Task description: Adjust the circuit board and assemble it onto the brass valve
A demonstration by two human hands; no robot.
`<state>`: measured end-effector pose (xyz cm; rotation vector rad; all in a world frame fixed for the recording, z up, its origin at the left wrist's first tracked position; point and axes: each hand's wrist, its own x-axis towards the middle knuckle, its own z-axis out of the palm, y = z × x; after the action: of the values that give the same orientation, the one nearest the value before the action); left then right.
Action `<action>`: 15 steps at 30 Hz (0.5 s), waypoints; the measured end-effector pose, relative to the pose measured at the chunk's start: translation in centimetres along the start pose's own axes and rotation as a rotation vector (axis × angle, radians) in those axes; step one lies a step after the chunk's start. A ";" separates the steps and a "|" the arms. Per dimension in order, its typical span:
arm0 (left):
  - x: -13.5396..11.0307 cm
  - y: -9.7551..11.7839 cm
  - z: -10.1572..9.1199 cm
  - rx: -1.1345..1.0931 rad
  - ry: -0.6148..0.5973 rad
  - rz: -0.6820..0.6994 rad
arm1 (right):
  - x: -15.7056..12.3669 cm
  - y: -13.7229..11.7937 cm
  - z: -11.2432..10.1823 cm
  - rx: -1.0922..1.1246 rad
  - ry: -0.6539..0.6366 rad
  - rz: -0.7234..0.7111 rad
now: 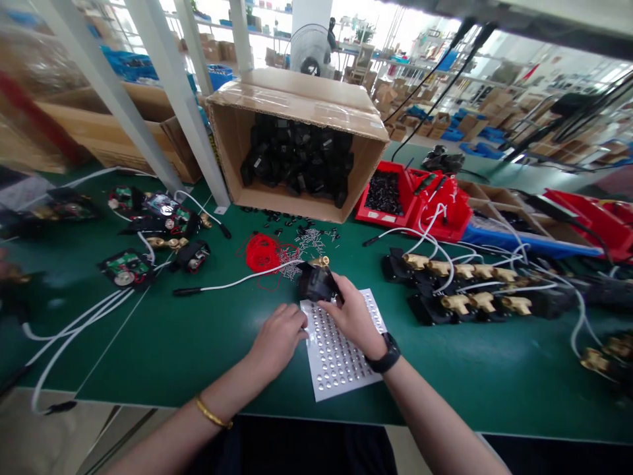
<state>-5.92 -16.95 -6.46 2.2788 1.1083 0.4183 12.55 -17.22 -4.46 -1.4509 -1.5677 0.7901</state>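
My right hand [357, 318] grips a black plastic housing [315, 282] with a brass fitting [321, 261] on its far side. From the housing a white cable [247, 280] runs left to a black plug [186, 291]. Beneath this hand lies a white sheet [341, 359] with rows of small round clear dots. My left hand [281, 338] is closed at the sheet's upper left edge, fingertips bent together. What those fingertips pinch, if anything, is hidden.
Small screws [309, 243] and a coil of red wire [262, 253] lie beyond the hands. Behind stands a carton [297, 208] of black parts. Assembled brass-fitted units [455, 303] fill the right, beside red bins [386, 218]. Opened units with circuit boards [126, 269] lie left.
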 end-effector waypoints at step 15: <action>-0.7 2.7 1.8 0.418 0.027 0.121 | -1.3 3.8 -0.1 -0.873 -0.100 -0.298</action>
<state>-3.83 -19.48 -6.27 2.7212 1.1606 0.2830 14.37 -18.02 -7.99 -1.6949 -2.2893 -0.0393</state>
